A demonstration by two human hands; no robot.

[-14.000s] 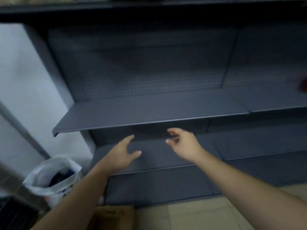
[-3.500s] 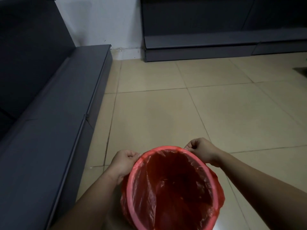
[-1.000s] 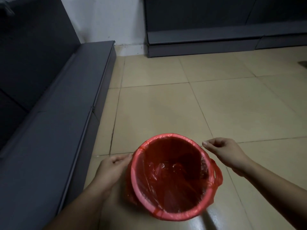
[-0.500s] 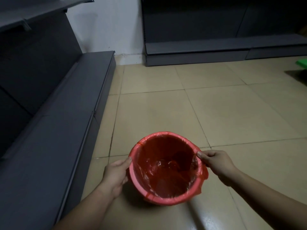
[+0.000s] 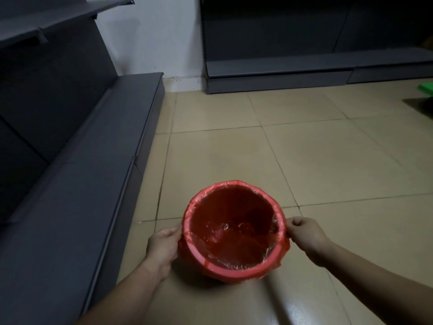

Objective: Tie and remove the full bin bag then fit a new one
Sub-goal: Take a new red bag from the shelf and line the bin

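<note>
A small round red bin [image 5: 236,269] stands on the tiled floor in front of me. A thin red bag [image 5: 225,235] lines its inside and is folded over the rim all round. My left hand [image 5: 162,246] is pressed against the bin's left side, fingers on the bag's overhang. At the right rim, my right hand [image 5: 304,233] is curled and pinches the folded bag edge. The bin looks empty apart from the crumpled liner at the bottom.
Dark grey shelving [image 5: 77,184] runs along the left, its base shelf close to the bin. More grey shelving [image 5: 304,66] stands at the back against a white wall [image 5: 152,36]. A green object [image 5: 426,86] lies at the far right edge. Beige floor tiles [image 5: 328,160] stretch ahead.
Both hands have closed in on the bin's sides; the right hand went from reaching to pinching the bag edge at the rim. The camera has lifted, showing more shelving.
</note>
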